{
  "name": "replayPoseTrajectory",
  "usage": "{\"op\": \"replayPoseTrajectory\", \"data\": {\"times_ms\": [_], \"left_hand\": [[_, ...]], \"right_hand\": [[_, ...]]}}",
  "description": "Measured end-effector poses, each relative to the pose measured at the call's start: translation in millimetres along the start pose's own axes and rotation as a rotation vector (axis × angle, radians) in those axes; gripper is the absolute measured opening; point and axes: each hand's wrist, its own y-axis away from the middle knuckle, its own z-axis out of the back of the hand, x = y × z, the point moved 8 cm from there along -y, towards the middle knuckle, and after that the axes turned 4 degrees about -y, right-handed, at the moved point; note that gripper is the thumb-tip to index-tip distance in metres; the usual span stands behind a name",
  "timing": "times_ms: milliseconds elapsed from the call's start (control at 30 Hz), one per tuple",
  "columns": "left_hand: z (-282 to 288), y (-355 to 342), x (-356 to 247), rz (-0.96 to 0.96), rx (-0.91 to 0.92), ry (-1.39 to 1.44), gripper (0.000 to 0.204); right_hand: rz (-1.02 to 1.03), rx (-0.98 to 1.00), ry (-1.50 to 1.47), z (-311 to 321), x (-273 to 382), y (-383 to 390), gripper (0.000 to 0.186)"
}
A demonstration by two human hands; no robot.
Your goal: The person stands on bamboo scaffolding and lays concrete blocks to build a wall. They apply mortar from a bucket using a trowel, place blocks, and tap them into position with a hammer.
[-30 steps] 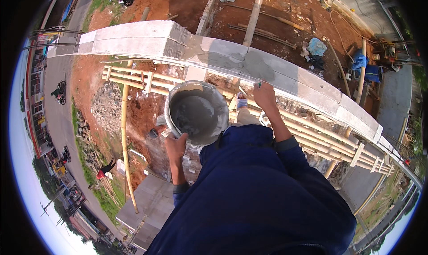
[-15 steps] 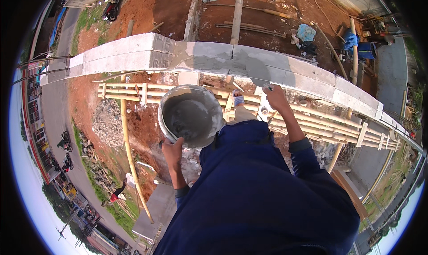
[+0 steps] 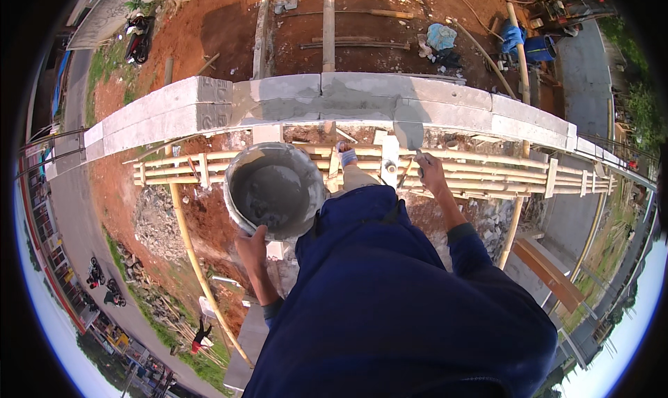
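Note:
My left hand (image 3: 252,250) grips the near rim of a round bucket (image 3: 240,217), its thumb over the edge. Grey wet mortar (image 3: 275,193) lies inside the bucket. My right hand (image 3: 431,174) is closed round the handle of a trowel, whose broad grey blade (image 3: 409,125) points away from me and overlaps the near edge of the block wall (image 3: 452,110). Whether the blade touches the wall I cannot tell. Left of the blade, a darker smear of mortar (image 3: 348,100) covers part of the pale blocks.
Bamboo poles (image 3: 487,172) form a platform below me, with a foot (image 3: 346,154) on it. An upright bamboo pole (image 3: 189,234) stands at the left. Beyond the wall lie red soil, poles and a blue drum (image 3: 541,49). A person in red (image 3: 200,339) is far below left.
My right hand and the trowel have drawn back from the wall toward me. The whole view has shifted a little; my left hand keeps its hold on the bucket.

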Motion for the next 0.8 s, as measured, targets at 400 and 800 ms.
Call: {"op": "replayPoseTrajectory", "data": {"times_ms": [400, 800], "left_hand": [[3.6, 23.3, -55.2, -0.121, -0.064, -0.089, 0.038], [-4.8, 21.2, -62.6, -0.121, -0.090, -0.099, 0.040]], "right_hand": [[0.777, 0.482, 0.873, -183.6, 132.0, 65.8, 0.033], [0.444, 1.060, 1.339, -350.9, 111.3, 65.2, 0.043]]}}
